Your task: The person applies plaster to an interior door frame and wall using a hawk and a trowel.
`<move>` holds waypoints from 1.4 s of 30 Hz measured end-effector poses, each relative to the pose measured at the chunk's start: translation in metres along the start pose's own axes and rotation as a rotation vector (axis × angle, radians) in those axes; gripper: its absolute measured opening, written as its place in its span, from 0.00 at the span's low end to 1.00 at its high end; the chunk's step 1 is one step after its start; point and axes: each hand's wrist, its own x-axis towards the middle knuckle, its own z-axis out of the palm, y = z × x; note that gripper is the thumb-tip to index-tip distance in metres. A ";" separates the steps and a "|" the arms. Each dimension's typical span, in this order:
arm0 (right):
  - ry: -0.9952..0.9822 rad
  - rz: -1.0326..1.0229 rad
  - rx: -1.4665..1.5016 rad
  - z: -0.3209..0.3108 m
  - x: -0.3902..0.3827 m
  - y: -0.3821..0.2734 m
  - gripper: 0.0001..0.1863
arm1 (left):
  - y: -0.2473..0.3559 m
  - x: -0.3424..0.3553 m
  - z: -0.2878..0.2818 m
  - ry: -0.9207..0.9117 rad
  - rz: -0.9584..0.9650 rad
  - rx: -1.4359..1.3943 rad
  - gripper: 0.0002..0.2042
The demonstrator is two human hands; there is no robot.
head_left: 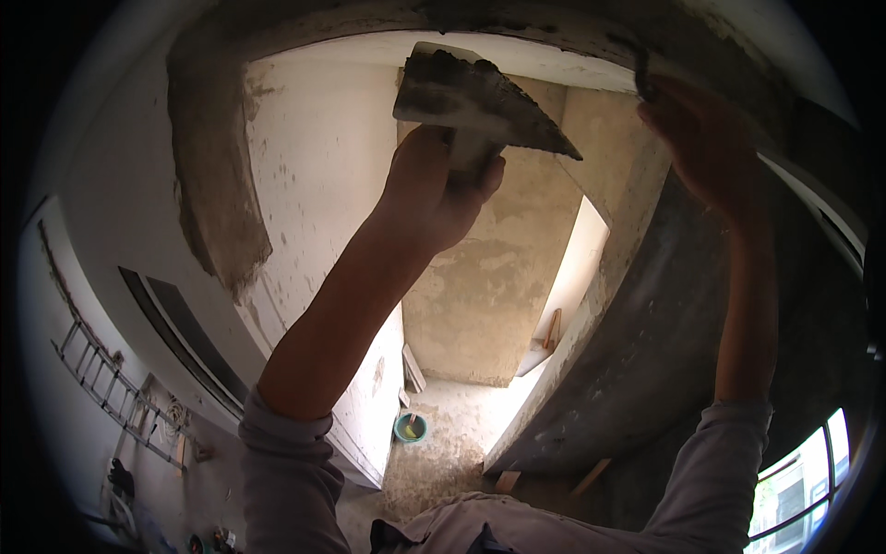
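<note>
My left hand (429, 189) is raised at the upper middle, fingers wrapped round the handle of a plasterer's hawk (461, 103). Dark wet mortar (466, 69) lies along the top of the hawk's plate and smears its surface. At the upper right, my right hand (703, 138) is lifted to the underside of the doorway's top beam (544, 32). Its fingers are closed on what looks like a trowel (641, 72), of which a dark bent neck shows. The trowel's blade blends into the shaded beam, and its handle is hidden in my grip.
A patchy plastered wall (484, 268) stands beyond the opening. Below, a green bucket (410, 427) is on the floor by leaning boards (413, 369). A ladder (120, 392) lies at the lower left. Dark plaster covers the right wall (637, 332); a barred window (803, 494) is lower right.
</note>
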 end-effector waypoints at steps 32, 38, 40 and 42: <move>-0.177 0.031 -0.374 -0.043 -0.015 -0.016 0.20 | -0.040 0.005 0.013 0.236 -0.198 -0.045 0.11; -0.137 0.064 -0.542 -0.083 -0.048 0.053 0.22 | -0.064 0.020 0.017 0.138 -0.288 -0.137 0.10; -0.203 0.175 -0.611 -0.095 -0.056 0.058 0.22 | -0.067 0.015 0.029 0.177 -0.292 -0.119 0.10; -0.304 0.356 -0.688 -0.099 -0.066 0.051 0.22 | -0.070 0.012 0.025 0.219 -0.297 -0.096 0.09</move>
